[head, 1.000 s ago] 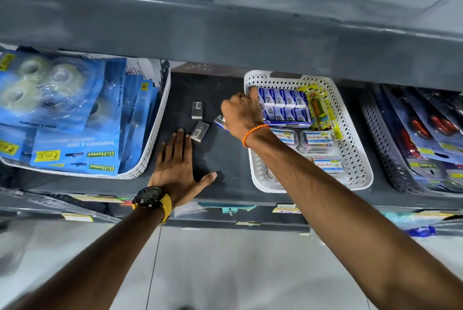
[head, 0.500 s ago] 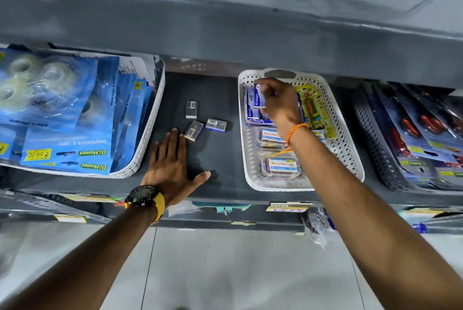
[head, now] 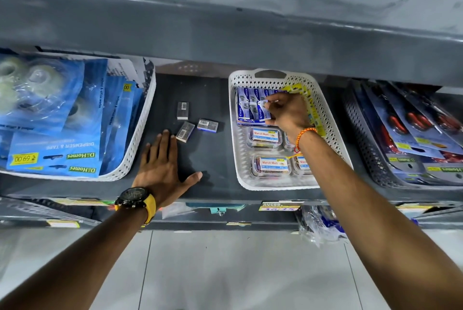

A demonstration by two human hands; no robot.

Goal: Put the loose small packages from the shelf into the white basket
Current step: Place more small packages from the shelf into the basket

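Three loose small packages lie on the dark shelf: one upright (head: pixel 182 110), one tilted (head: pixel 185 132) and one blue-edged (head: pixel 207 125). My left hand (head: pixel 160 167) rests flat and open on the shelf, its fingertips just short of the tilted package. My right hand (head: pixel 288 114) reaches into the white basket (head: pixel 234 139). Its fingers pinch a small blue-and-white package (head: pixel 262 103) on top of a stack of similar blue packages (head: pixel 248 111) at the basket's far end. Clear labelled boxes (head: pixel 264 135) fill the basket's near half.
A white basket of blue tape-dispenser packs (head: pixel 62 134) stands at the left. A dark basket of red-handled tools (head: pixel 406 134) stands at the right. A yellow blister pack (head: pixel 310 99) lies along the white basket's right side. The upper shelf's edge (head: pixel 225 31) hangs low overhead.
My right hand moved from the loose packages on the shelf rightward into the white basket and now sits over the blue stack. My left hand stayed flat on the shelf.
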